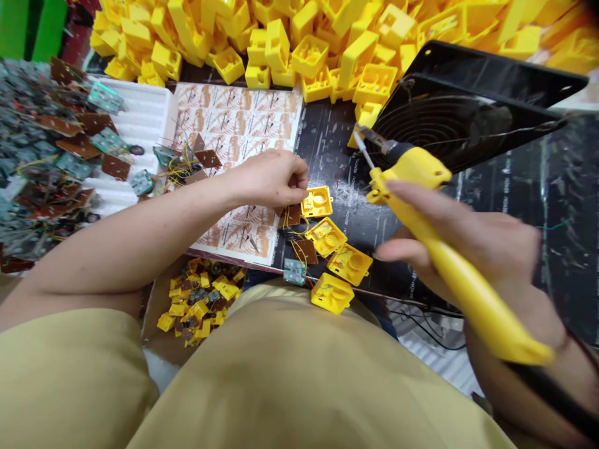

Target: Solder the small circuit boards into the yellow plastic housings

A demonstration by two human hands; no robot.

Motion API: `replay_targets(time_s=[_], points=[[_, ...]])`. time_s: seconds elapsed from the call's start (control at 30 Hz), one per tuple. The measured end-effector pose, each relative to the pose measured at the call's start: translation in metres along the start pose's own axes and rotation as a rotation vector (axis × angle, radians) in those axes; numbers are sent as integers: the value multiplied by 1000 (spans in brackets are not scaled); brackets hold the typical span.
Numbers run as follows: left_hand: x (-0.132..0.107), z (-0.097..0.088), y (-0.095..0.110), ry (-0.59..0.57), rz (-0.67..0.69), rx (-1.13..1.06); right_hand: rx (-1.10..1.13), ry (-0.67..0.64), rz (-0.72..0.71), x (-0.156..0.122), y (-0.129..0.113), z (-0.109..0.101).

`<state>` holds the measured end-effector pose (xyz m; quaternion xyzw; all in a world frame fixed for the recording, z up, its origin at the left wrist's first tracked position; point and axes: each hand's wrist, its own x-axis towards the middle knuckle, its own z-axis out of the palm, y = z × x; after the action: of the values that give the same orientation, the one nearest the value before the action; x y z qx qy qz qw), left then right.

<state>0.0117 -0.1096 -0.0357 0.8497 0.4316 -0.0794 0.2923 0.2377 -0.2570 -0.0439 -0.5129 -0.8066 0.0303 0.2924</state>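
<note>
My right hand (486, 249), slightly blurred, is wrapped round the handle of a yellow soldering iron (449, 262); its metal tip points up and left, and a black cord trails from its lower end. My left hand (276, 178) is closed in a pinch at the left edge of a small yellow plastic case (318, 201); what its fingers hold is hidden. Below that lie more open yellow cases (326, 237), (350, 264) and another yellow case (333, 293) at the table edge. Beside them are brown circuit boards (306, 251) with yellow wires and a green-grey board (294, 271).
A black fan (449, 112) stands at the back right. Yellow cases (276, 47) are heaped along the back. Wired circuit boards (60, 156) pile up at the left by a white foam tray (156, 112). A printed sheet (238, 125) lies under my left arm; a parts box (159, 337) sits below.
</note>
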Motion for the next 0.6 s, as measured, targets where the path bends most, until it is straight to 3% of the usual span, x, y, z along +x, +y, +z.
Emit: replay_targets(time_s=[0.17,0.27,0.43,0.6], points=[[-15,2,-22,-12,-19,-296,55,-29,-131,25,9,26],[-22,5,-24,67,-22,-301,93,-87,-154,38,13,44],[-25,10,-22,191,34,-203,54,-340,-35,55,8,61],[-27,16,-22,309,133,-239,-114,-315,60,55,1,62]])
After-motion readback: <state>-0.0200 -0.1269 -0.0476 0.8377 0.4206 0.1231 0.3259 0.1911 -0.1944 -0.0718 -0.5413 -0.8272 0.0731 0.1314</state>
